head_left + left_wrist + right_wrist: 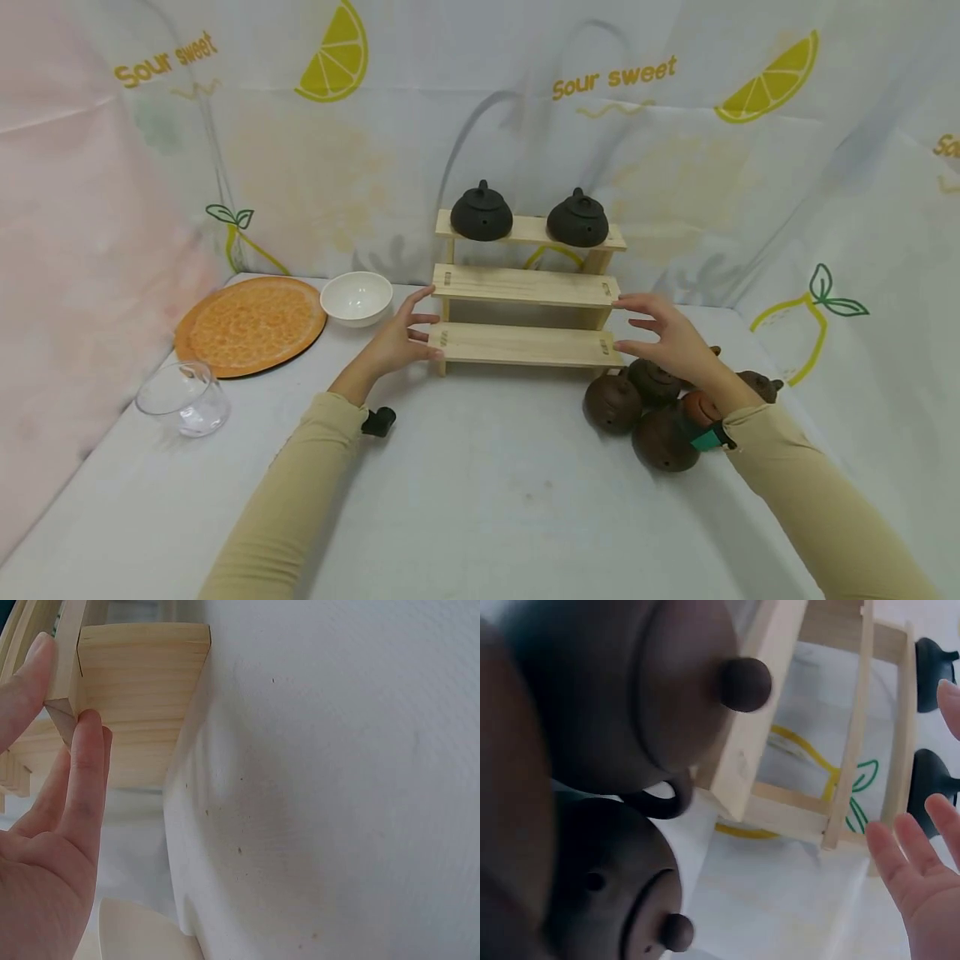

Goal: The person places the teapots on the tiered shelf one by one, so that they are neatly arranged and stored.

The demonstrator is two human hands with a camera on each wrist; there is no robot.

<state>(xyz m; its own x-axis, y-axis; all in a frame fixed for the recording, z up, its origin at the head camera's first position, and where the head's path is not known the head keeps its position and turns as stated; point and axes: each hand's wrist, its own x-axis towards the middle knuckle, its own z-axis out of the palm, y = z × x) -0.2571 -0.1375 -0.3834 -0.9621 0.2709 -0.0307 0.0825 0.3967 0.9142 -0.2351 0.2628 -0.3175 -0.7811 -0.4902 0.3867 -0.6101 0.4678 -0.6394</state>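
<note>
A three-tier wooden display rack (525, 343) stands near the back of the table, with two black teapots (482, 215) on its top shelf. At its left end is my left hand (395, 340); the left wrist view shows thumb and fingers pinching the end of a wooden shelf board (67, 656). My right hand (670, 335) is at the rack's right end, its fingers spread around the ends of the lower shelves. Contact there is unclear. In the right wrist view, its fingers (904, 851) are extended with nothing between them. Below that hand, several brown teapots (611, 404) cluster together.
Left of the rack stand a white bowl (356, 298) and a round orange-brown mat (251, 325). A clear glass bowl (187, 404) is nearer the left table edge. Behind the rack hangs a lemon-patterned cloth (420, 108). The brown teapots sit close under my right forearm.
</note>
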